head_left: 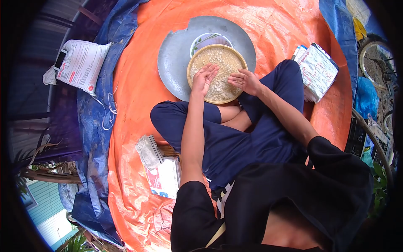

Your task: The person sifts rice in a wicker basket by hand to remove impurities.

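A round shallow sieve or basket with a tan rim (pixel 217 45) holds a layer of pale, crumbly grains (pixel 221 58). Over its left part is my left hand (pixel 205 79), palm turned up, fingers stretched out. My right hand (pixel 246 82) reaches over the right edge with its fingers extended toward the left. Neither hand visibly grips anything; whether grains cling to the palms is too small to tell. Behind the basket, partly hidden by it, a white bowl with a leaf pattern (pixel 205 40) stands on a large grey metal tray (pixel 171 67) with a ragged edge.
My crossed legs (pixel 247 143) border the tray. An orange tarp (pixel 138 92) covers the ground, edged by a blue tarp (pixel 94 147). A white sack (pixel 84 65) lies left, a white printed package (pixel 319 73) right. Notebooks or papers (pixel 166 176) lie beside my left thigh.
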`<state>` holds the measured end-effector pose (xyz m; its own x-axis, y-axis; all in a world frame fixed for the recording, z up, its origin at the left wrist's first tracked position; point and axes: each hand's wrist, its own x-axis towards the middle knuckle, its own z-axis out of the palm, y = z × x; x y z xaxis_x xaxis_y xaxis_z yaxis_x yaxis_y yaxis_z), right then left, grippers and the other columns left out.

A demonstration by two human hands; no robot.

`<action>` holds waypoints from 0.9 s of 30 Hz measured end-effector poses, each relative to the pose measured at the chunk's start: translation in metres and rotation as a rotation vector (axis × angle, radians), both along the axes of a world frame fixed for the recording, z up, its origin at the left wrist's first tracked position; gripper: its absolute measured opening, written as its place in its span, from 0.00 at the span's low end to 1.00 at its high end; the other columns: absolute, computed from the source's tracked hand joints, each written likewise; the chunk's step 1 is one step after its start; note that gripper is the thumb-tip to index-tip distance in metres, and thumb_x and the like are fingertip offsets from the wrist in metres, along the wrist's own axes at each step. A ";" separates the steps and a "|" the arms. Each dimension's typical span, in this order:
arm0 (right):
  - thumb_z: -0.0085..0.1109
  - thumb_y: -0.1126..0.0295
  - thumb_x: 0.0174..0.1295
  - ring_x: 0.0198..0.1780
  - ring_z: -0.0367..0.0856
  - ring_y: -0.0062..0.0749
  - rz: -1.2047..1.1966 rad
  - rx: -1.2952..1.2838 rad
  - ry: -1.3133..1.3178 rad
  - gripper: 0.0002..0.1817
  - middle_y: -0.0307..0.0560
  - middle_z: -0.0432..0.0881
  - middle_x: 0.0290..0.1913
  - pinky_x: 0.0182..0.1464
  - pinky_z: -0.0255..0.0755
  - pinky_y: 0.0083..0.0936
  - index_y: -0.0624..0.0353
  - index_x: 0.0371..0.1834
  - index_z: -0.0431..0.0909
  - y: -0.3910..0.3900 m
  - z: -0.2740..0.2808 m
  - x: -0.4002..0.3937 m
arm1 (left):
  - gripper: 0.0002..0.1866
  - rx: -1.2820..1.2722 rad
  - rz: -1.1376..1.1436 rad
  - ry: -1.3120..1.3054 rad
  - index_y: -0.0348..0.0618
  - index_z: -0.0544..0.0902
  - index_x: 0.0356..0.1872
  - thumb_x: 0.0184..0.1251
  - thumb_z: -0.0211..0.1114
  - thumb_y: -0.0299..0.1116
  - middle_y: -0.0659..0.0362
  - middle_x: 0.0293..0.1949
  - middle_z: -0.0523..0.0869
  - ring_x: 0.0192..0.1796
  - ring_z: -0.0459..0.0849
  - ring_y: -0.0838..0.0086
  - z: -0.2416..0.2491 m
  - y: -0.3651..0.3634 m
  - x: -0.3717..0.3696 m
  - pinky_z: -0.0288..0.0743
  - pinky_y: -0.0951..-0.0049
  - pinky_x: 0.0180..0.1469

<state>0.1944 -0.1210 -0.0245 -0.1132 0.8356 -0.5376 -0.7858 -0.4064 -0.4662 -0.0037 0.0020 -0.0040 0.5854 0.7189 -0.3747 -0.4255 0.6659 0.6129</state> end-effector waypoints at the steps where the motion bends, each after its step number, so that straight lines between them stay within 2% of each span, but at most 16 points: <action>1: 0.41 0.54 0.72 0.62 0.76 0.46 0.002 0.004 0.004 0.31 0.62 0.76 0.59 0.65 0.70 0.30 0.76 0.62 0.66 -0.001 0.000 0.001 | 0.22 0.013 -0.010 0.019 0.24 0.66 0.61 0.63 0.43 0.12 0.35 0.58 0.75 0.60 0.79 0.51 0.001 0.000 -0.001 0.78 0.64 0.63; 4: 0.41 0.54 0.72 0.61 0.76 0.46 -0.004 0.005 0.000 0.31 0.62 0.76 0.58 0.65 0.70 0.30 0.75 0.62 0.67 -0.001 0.000 0.001 | 0.23 0.046 -0.041 0.066 0.25 0.68 0.59 0.61 0.43 0.12 0.36 0.57 0.77 0.60 0.80 0.53 0.000 0.000 0.000 0.79 0.65 0.62; 10: 0.42 0.54 0.72 0.61 0.76 0.45 -0.009 0.002 -0.002 0.30 0.61 0.77 0.57 0.65 0.70 0.30 0.75 0.61 0.68 -0.002 0.002 0.001 | 0.19 0.172 -0.108 0.326 0.25 0.69 0.56 0.65 0.43 0.15 0.37 0.53 0.79 0.56 0.83 0.55 0.005 -0.007 0.005 0.80 0.68 0.59; 19: 0.39 0.55 0.73 0.59 0.79 0.42 -0.007 -0.016 -0.014 0.29 0.60 0.79 0.54 0.64 0.72 0.29 0.74 0.59 0.70 -0.001 0.003 0.000 | 0.17 0.093 -0.047 0.266 0.22 0.69 0.56 0.70 0.44 0.23 0.36 0.52 0.79 0.54 0.83 0.54 0.002 -0.005 0.003 0.80 0.66 0.58; 27: 0.39 0.55 0.73 0.60 0.78 0.42 -0.006 -0.018 -0.010 0.29 0.59 0.79 0.55 0.64 0.72 0.29 0.74 0.60 0.70 -0.001 0.003 0.000 | 0.25 0.044 -0.062 0.218 0.19 0.62 0.62 0.63 0.41 0.18 0.32 0.59 0.72 0.62 0.76 0.48 0.000 -0.002 0.002 0.74 0.60 0.66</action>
<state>0.1943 -0.1217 -0.0217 -0.1030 0.8262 -0.5538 -0.7835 -0.4104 -0.4665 -0.0016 0.0004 -0.0037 0.5376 0.7028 -0.4660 -0.2390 0.6569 0.7151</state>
